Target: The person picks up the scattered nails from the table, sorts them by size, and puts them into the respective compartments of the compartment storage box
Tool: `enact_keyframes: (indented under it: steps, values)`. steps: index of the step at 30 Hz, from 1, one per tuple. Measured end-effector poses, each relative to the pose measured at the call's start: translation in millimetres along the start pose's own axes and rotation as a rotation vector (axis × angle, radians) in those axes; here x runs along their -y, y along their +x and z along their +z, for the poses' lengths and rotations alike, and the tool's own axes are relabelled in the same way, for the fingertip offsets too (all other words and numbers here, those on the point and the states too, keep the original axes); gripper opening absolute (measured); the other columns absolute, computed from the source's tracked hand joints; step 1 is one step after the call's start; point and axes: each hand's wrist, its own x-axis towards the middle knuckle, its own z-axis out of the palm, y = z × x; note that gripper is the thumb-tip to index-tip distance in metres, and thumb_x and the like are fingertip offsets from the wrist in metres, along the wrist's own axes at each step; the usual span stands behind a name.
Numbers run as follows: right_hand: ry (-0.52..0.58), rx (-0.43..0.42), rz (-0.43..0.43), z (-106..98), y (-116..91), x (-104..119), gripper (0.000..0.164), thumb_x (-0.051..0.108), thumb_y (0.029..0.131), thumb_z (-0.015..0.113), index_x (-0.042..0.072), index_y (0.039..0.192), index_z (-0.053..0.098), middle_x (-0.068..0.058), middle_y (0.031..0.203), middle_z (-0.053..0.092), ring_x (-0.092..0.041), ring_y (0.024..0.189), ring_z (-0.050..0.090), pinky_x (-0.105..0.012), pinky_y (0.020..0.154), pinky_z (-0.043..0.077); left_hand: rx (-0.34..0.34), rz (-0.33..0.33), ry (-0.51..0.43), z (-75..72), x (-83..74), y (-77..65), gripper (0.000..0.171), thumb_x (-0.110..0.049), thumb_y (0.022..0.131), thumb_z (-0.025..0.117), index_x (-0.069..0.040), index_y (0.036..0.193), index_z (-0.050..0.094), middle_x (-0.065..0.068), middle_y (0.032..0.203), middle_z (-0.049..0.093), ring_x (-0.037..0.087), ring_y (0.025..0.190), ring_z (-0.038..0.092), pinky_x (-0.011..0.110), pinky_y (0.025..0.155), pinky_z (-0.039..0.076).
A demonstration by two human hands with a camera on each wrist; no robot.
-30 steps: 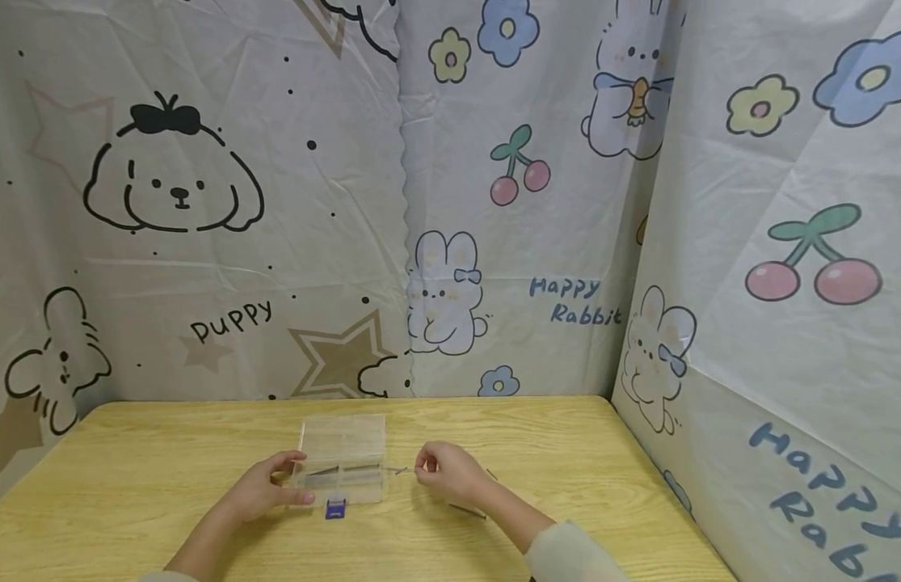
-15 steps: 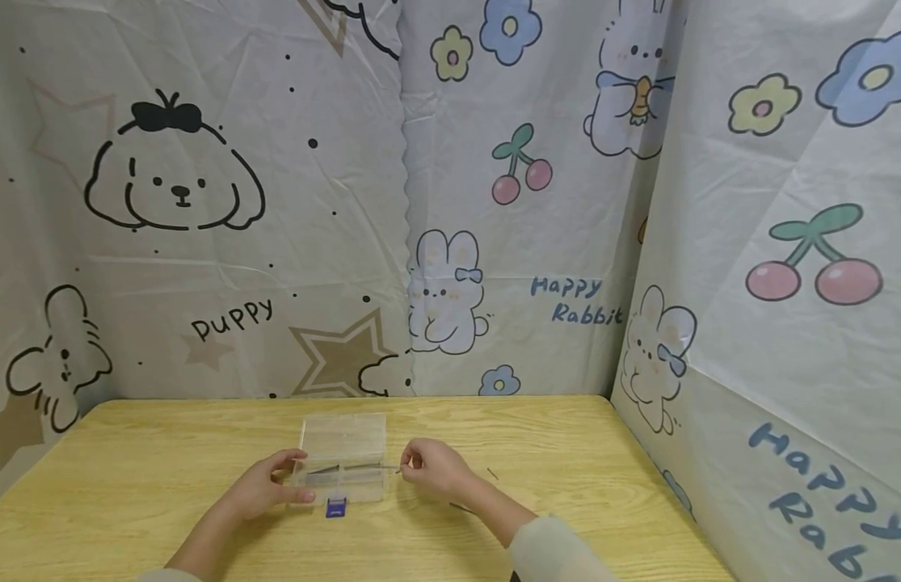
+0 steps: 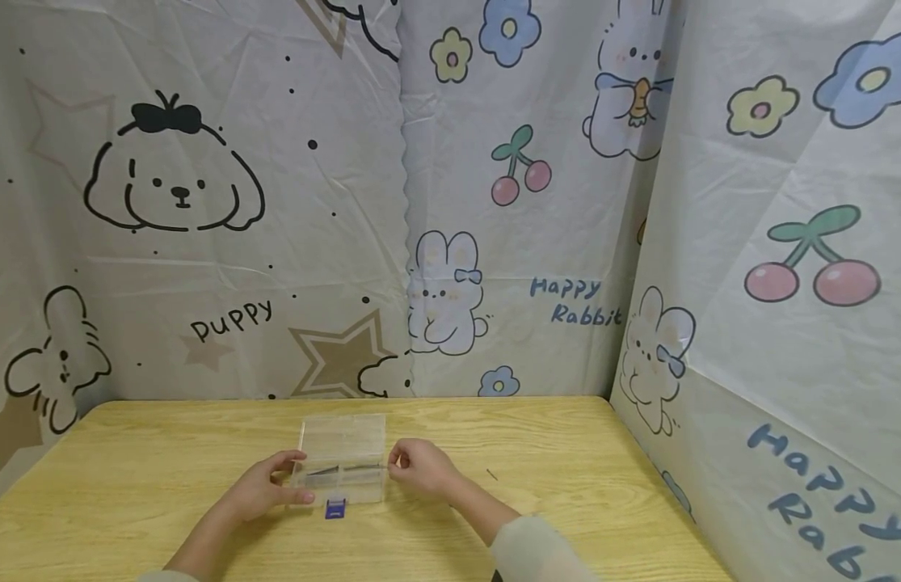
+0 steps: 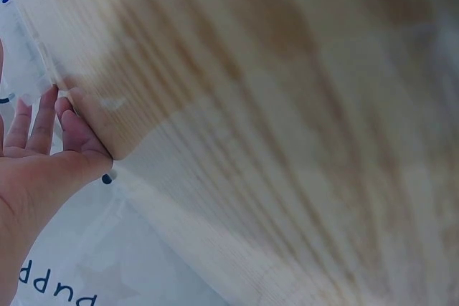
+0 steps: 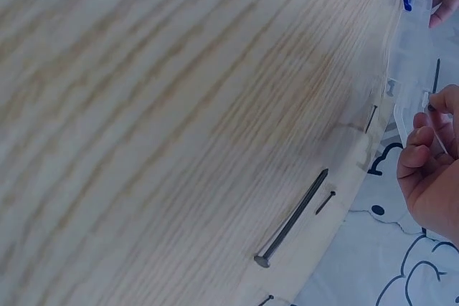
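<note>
A clear plastic compartment box (image 3: 363,489) lies with its lid (image 3: 343,436) raised, a blue latch (image 3: 335,508) at its front. Dark nails (image 3: 322,470) show in its compartments. My left hand (image 3: 264,487) grips the box's left end, thumb at the front and fingers toward the back. At the right end, my right hand (image 3: 424,469) pinches a nail (image 5: 431,108) by its head end, its shaft pointing over the compartments. In the right wrist view a large nail (image 5: 292,216) and a small nail (image 5: 325,202) lie on the table.
Another nail (image 5: 371,118) lies on the wood-grain table (image 3: 166,436) nearer the box. One more nail (image 5: 266,299) shows at the bottom of the right wrist view. A printed cloth (image 3: 334,202) hangs behind the table and along its right side.
My right hand has moved left with the pinched nail, up to the box's right end. My left hand and the box have stayed in place.
</note>
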Motion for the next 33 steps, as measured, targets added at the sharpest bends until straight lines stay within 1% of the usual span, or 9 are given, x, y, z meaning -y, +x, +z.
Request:
enact_keyframes:
  steps: [8, 13, 19, 27, 33]
  values:
    - [0.019, 0.001, 0.043, 5, 6, 4, 0.005, 0.018, 0.087, 0.06, 0.014, 0.086, 0.062, 0.011, 0.067, 0.046, -0.001, 0.057, 0.039, -0.016, 0.053, 0.034, -0.014, -0.007, 0.013, 0.7, 0.8, 0.0, 0.074, -0.032, 0.076, 0.078, 0.001, 0.133, 0.043, 0.034, 0.13, 0.046, 0.051, 0.111, 0.049, 0.057, 0.091, 0.045]
    - [0.012, 0.0, 0.05, 9, 8, 5, 0.005, 0.017, 0.086, 0.062, 0.013, 0.086, 0.063, 0.01, 0.067, 0.047, -0.001, 0.057, 0.04, -0.016, 0.052, 0.035, -0.018, -0.01, 0.03, 0.8, -0.3, -0.3, 0.074, -0.032, 0.075, 0.078, 0.0, 0.133, 0.044, 0.034, 0.129, 0.047, 0.048, 0.108, 0.052, 0.056, 0.088, 0.046]
    - [0.017, -0.005, 0.058, 13, 11, 7, 0.004, 0.016, 0.085, 0.063, 0.012, 0.085, 0.062, 0.009, 0.066, 0.047, -0.001, 0.057, 0.04, -0.017, 0.052, 0.035, -0.015, -0.007, 0.02, 0.7, -1.7, -1.0, 0.074, -0.031, 0.076, 0.078, 0.001, 0.133, 0.044, 0.034, 0.13, 0.046, 0.049, 0.109, 0.051, 0.057, 0.089, 0.045]
    - [0.044, 0.027, 0.078, 18, 12, 11, 0.004, 0.016, 0.087, 0.062, 0.012, 0.086, 0.061, 0.009, 0.067, 0.048, -0.003, 0.056, 0.04, -0.017, 0.051, 0.034, -0.014, 0.004, 0.018, 1.2, 1.3, 0.1, 0.074, -0.032, 0.075, 0.078, 0.001, 0.132, 0.044, 0.034, 0.129, 0.047, 0.048, 0.109, 0.052, 0.056, 0.089, 0.046]
    - [0.04, 0.014, 0.103, 22, 14, 13, 0.004, 0.017, 0.086, 0.061, 0.013, 0.086, 0.061, 0.008, 0.067, 0.048, -0.005, 0.056, 0.041, -0.019, 0.05, 0.034, -0.011, 0.008, 0.008, 1.0, 0.9, -0.4, 0.074, -0.031, 0.076, 0.078, 0.001, 0.133, 0.043, 0.034, 0.129, 0.047, 0.047, 0.109, 0.052, 0.055, 0.089, 0.046]
